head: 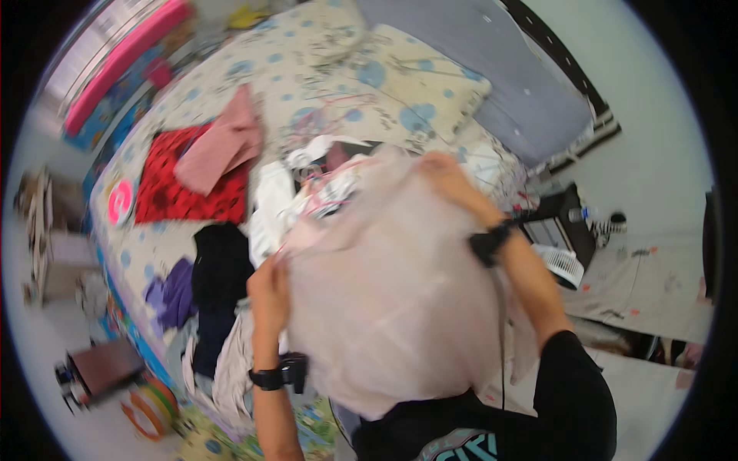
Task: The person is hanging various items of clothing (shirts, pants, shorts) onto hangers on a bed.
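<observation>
A sheer pale pink garment [398, 299] is spread between both hands, in front of the body and over the near part of the bed. My left hand [271, 294] grips its left edge; my right hand [450, 178] grips the upper right edge. Just beyond the cloth lies a heap of white clothes [271, 201] with pink hangers among them. Black clothing [222, 265] and a purple garment [176, 297] lie left of my left hand. Farther off, a pink cloth [225, 144] rests on a red garment with dark spots [158, 184]. The pink garment hides what is under it.
The bed has a patterned sheet [282, 75] and a matching pillow [426, 86]. A grey padded panel [507, 75] stands at the back right. A round pink-and-white object [121, 201] lies near the bed's left edge. A brown stool [106, 363] and a striped ball [153, 406] are on the floor.
</observation>
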Tool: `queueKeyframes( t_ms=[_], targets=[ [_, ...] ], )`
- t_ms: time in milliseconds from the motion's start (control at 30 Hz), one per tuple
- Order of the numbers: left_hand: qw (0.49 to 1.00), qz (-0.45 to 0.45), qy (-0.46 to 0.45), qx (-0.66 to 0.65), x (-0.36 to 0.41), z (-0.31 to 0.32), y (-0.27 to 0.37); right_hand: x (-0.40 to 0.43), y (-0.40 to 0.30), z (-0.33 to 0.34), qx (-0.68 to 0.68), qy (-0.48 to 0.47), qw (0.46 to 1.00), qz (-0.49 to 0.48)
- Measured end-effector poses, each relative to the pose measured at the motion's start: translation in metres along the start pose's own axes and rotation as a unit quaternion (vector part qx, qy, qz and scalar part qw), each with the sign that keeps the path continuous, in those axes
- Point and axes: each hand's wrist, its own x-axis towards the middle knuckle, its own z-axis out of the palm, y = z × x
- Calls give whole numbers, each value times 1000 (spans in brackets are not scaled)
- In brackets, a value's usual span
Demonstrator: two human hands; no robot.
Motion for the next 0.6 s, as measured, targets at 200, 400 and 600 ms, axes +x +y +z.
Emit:
queueKeyframes(
  t_ms=[200,400,600],
  targets=[
    [986,-102,1,135,53,107,-186,45,122,150,-93,-6,996,3],
    [881,20,63,469,23,182,-128,-13,156,27,-83,158,984,2],
    [968,-78,-169,168,-32,338,-38,-83,265,-18,-55,-135,966,214]
  ],
)
